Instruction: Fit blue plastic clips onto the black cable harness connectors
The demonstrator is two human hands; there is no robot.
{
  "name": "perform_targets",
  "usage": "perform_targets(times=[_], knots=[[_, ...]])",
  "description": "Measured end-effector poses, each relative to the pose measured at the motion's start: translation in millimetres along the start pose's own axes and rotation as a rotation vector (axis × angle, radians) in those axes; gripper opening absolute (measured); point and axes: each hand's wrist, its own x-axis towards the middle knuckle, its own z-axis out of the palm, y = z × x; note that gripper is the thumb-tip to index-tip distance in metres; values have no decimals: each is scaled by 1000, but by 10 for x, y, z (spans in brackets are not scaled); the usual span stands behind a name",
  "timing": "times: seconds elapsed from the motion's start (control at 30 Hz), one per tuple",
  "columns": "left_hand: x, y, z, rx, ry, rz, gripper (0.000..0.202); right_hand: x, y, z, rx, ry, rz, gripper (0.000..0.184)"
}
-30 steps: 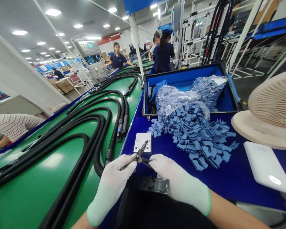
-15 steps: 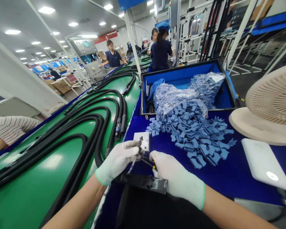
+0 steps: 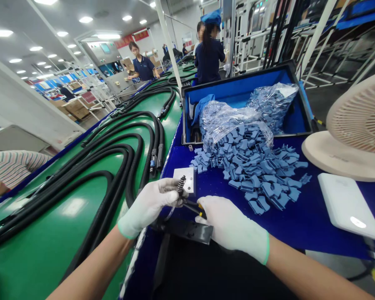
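Observation:
My gloved left hand (image 3: pixel 154 204) is closed, its fingertips pinching a small black part with a coil spring (image 3: pixel 181 184) around it. A clear strand hangs below those fingers. In my gloved right hand (image 3: pixel 226 218), the fingers are wrapped around pliers (image 3: pixel 192 206) with black-and-yellow handles, whose front end points at my left fingertips. The tip of the pliers is partly hidden there. Just behind the spring part sits a white block (image 3: pixel 190 177) with small holes. Below both hands lies a flat black bar (image 3: pixel 190 231).
Many loose blue clips (image 3: pixel 262 179) spill from a plastic bag beside a blue bin (image 3: pixel 237 91). A fan (image 3: pixel 356 125) and a white device (image 3: pixel 350 204) stand at right. Black hoses (image 3: pixel 125 150) cover the green conveyor (image 3: pixel 50 258) at left. Co-workers stand farther back.
The pliers' two handles look spread farther apart in my right hand. The spring part now stands more plainly above my left fingertips. The whole view has shifted slightly.

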Motion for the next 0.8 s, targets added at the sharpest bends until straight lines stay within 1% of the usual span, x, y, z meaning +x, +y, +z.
perform_targets(times=[0.13,0.23,0.3,0.37,0.4,0.47,0.5,0.53,0.6,0.67,0.7,0.73,0.77,0.8], knots=[[-55,82,24,198,74,-43,40,133,116,182,-62,72,-10,21],[-59,96,38,310,155,-73,47,256,204,355,-105,133,-30,16],[-48,115,55,400,200,-84,50,300,226,422,-104,153,-30,13],[-40,152,80,516,218,-61,50,291,209,425,-100,162,-13,12],[-37,173,96,572,217,-43,50,267,191,402,-102,165,-7,12],[-34,209,129,635,218,-12,49,193,151,316,-102,158,-38,5],[-30,218,144,633,212,1,49,152,138,258,-107,142,-64,6],[-23,222,157,600,201,17,48,114,132,194,-122,124,-83,14],[-2,217,172,439,169,49,47,54,146,61,-183,114,-65,26],[21,209,173,246,127,65,47,11,181,-55,-245,182,15,34],[30,209,170,174,117,69,46,-11,196,-99,-233,228,44,38],[35,211,166,131,108,67,45,-37,204,-131,-173,262,58,42],[35,214,164,112,104,65,45,-68,201,-149,-55,261,58,47],[31,216,166,105,106,68,45,-103,188,-155,112,223,50,52]])
